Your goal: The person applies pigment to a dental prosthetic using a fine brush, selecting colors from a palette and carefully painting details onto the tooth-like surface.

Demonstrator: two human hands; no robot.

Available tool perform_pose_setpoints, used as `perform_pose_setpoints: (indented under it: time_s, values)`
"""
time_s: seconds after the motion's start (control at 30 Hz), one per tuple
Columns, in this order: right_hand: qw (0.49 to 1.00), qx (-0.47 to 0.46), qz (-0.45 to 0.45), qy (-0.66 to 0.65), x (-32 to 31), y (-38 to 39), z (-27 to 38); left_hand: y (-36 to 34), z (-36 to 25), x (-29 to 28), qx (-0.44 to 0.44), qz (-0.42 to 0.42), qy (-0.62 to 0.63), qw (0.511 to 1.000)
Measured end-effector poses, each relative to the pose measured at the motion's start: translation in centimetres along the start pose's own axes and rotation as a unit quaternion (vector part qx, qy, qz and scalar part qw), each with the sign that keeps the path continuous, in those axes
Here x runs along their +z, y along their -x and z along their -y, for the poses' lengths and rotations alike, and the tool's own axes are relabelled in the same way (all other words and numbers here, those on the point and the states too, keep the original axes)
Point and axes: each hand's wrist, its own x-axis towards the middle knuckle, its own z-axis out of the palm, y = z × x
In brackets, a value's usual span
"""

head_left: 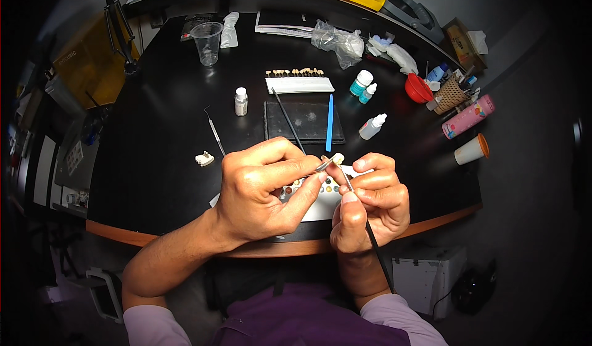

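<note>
My left hand (pixel 262 189) is closed in a pinch on metal tweezers (pixel 323 166). At their tips sits a small tooth-coloured dental crown (pixel 338 158). My right hand (pixel 373 201) grips a thin brush (pixel 372 235) with a black handle, its upper end close to the crown; I cannot tell if it touches. Below both hands lies a white palette (pixel 320 210) with several coloured round wells, partly hidden by my fingers. Beyond it, a black pad (pixel 308 115) carries a blue stick (pixel 330 124) and another dark-handled brush (pixel 287 119).
A tooth shade guide (pixel 300 86) stands behind the pad. Small bottles (pixel 241 102) (pixel 372 126) flank it. Left are a dental probe (pixel 215 133), a small tooth model (pixel 204 158) and a clear cup (pixel 208 44). Right are a red bowl (pixel 419 89), pink can (pixel 468 116) and paper cup (pixel 471 150).
</note>
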Motion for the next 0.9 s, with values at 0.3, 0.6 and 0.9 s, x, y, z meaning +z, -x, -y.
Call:
perform_pose_setpoints:
  time_s: [0.3, 0.6, 0.9]
  values:
    - [1.0, -0.004, 0.005, 0.013, -0.11, 0.01, 0.01, 0.02, 0.05, -0.03, 0.002, 0.001, 0.0, 1.0]
    - [1.0, -0.007, 0.009, 0.013, -0.08, 0.09, -0.06, 0.18, -0.01, -0.19, 0.001, -0.003, 0.003, 1.0]
    - [1.0, -0.006, 0.013, 0.004, -0.08, -0.1, -0.09, 0.02, 0.15, 0.09, 0.006, -0.004, -0.005, 1.0]
